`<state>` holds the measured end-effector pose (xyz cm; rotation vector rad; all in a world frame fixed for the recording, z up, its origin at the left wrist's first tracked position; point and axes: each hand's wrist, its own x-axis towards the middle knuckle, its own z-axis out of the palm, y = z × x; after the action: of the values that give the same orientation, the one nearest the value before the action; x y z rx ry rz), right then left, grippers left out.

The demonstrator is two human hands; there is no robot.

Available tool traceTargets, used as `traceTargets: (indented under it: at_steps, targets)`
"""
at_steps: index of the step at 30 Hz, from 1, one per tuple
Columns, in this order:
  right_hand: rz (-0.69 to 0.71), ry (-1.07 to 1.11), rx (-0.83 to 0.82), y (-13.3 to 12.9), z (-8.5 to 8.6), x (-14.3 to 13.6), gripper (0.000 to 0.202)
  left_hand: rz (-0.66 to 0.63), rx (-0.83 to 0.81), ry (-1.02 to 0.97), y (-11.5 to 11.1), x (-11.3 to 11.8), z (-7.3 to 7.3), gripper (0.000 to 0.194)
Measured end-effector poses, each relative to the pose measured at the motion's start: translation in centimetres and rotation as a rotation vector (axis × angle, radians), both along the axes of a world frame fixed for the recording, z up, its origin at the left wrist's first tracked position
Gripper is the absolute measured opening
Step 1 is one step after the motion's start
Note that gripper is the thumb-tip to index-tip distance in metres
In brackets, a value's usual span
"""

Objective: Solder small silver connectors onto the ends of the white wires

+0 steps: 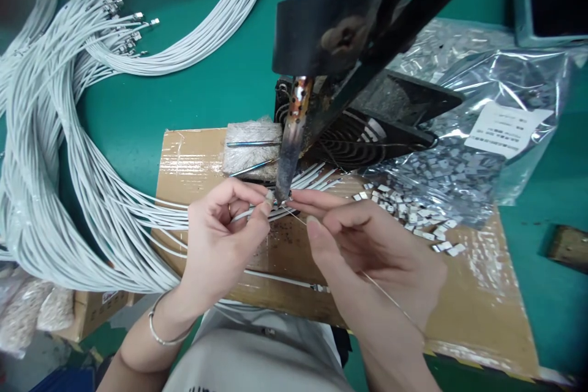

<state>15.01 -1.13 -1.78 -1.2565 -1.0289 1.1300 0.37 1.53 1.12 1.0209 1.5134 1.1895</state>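
Observation:
My left hand pinches the end of a white cable right at the tip of a soldering iron, which is fixed pointing down in a black clamp. Whatever is at the cable's end is too small and hidden to make out. My right hand has thin solder wire between thumb and fingers. The wire runs across the palm and up to the iron's tip, and the index fingertip lies close beside that tip. Several more white cables lie behind the fingers.
Bundled white cables fill the left side. Small metal connectors are strewn on the cardboard, beside a clear bag of more. A black fan and a wrapped block stand behind the iron. One cable with a connector lies in front.

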Motion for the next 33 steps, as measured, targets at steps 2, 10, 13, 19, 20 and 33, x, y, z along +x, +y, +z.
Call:
traceTargets:
  at_steps: [2, 10, 13, 19, 20, 33]
  targets:
    - [0.001, 0.009, -0.012, -0.03, 0.08, -0.01, 0.023, 0.000, -0.003, -0.009, 0.00, -0.02, -0.02, 0.018]
    - [-0.002, -0.012, 0.004, -0.10, 0.28, -0.03, 0.023, 0.002, 0.005, 0.011, -0.13, 0.00, 0.07, 0.017]
    - [0.000, -0.014, -0.002, -0.17, 0.30, 0.06, 0.023, 0.000, 0.004, 0.012, -0.17, -0.02, 0.12, 0.017]
    - [0.000, -0.010, 0.012, -0.17, 0.29, 0.13, 0.023, -0.004, 0.003, 0.019, -0.28, -0.12, 0.10, 0.018]
    - [0.000, -0.011, 0.008, -0.15, 0.28, 0.10, 0.023, -0.002, 0.003, 0.018, -0.29, -0.12, 0.09, 0.018]
    - [0.000, 0.000, 0.012, -0.19, 0.35, 0.05, 0.023, 0.003, 0.011, 0.013, -0.26, -0.16, 0.10, 0.017]
